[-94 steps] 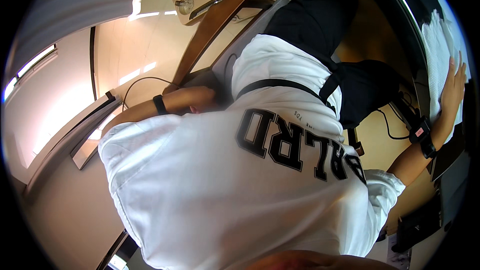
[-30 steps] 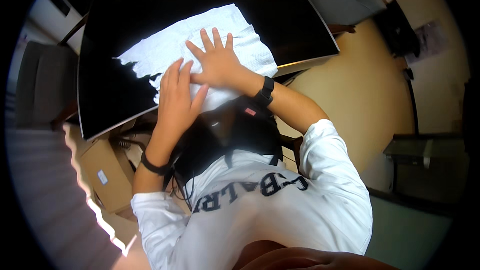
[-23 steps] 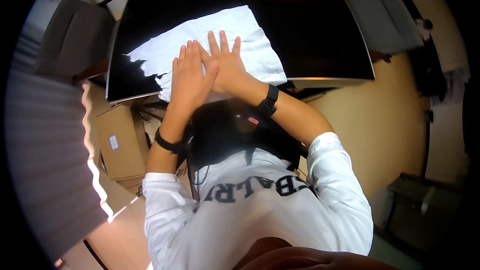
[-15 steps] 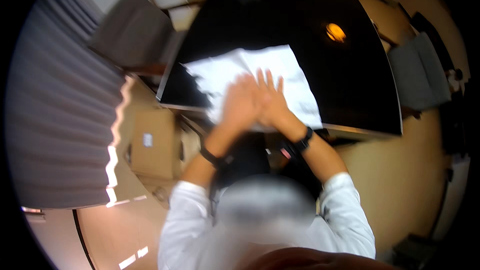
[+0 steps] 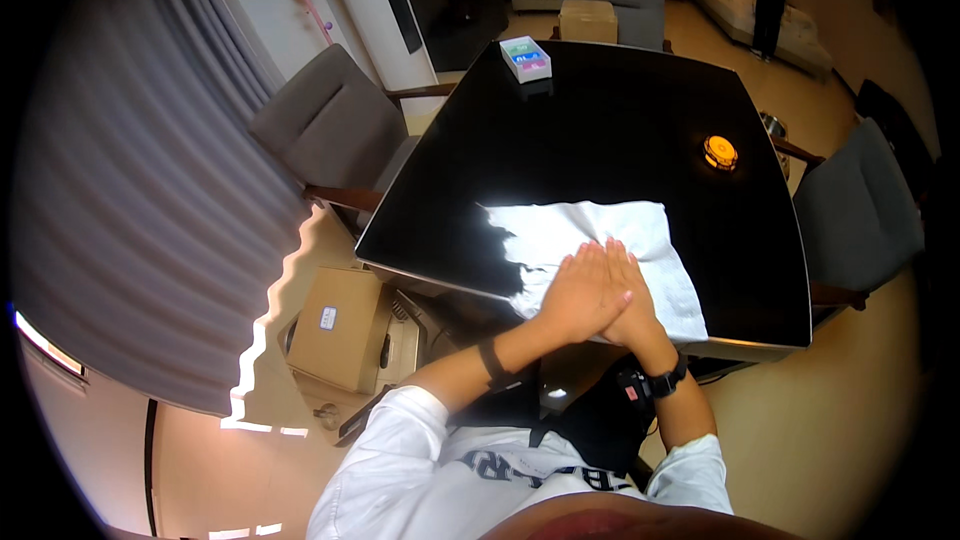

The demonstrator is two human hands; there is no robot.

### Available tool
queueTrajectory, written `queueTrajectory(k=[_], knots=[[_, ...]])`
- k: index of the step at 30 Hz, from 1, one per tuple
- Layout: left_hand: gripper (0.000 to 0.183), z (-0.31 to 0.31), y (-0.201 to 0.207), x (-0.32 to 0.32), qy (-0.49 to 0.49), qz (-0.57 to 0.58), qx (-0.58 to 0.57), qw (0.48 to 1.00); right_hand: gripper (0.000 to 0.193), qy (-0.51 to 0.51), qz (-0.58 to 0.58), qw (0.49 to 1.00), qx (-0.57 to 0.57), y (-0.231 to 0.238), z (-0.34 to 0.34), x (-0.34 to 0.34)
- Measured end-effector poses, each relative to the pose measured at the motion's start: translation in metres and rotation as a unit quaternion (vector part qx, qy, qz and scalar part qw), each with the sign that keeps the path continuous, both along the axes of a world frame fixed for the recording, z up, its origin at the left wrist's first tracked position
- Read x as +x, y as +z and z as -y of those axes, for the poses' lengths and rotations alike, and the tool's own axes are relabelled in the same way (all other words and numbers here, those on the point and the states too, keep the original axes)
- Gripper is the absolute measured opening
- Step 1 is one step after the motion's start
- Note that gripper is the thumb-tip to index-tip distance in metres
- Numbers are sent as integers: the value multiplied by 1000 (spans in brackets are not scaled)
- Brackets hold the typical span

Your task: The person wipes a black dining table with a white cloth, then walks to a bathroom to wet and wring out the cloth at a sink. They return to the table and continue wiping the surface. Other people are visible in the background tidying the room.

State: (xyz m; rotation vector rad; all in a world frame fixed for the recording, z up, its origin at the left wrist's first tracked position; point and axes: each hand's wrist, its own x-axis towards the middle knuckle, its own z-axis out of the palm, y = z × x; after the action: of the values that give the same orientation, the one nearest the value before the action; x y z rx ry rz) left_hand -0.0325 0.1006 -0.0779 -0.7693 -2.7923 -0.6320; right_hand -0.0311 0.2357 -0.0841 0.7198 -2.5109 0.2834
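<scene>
Right of centre on my feed, left hand [image 5: 582, 295] over right hand [image 5: 633, 312], both flat, clutching nothing I can see, white sheet [image 5: 655, 250] beneath them on black table [image 5: 600, 145], amber lamp [image 5: 720, 152] at right, box [image 5: 526, 59] upper centre.

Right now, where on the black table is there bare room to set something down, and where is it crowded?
The widest free patch of the table is its middle, between the white box, the orange thing and the paper. Smaller ones flank the paper. It is crowded where the left hand overlaps the right hand on the paper, by the near edge.
</scene>
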Motion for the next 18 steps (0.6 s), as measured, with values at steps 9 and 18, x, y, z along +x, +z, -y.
queueTrajectory(k=[9, 18], knots=[[83, -133, 14, 12, -109, 27, 46, 993, 51, -63, 0, 996, -68, 19, -110, 51], [83, -182, 22, 30, -169, 40, 77, 982, 74, -157, 156, 973, 65, 29, -173, 72]])
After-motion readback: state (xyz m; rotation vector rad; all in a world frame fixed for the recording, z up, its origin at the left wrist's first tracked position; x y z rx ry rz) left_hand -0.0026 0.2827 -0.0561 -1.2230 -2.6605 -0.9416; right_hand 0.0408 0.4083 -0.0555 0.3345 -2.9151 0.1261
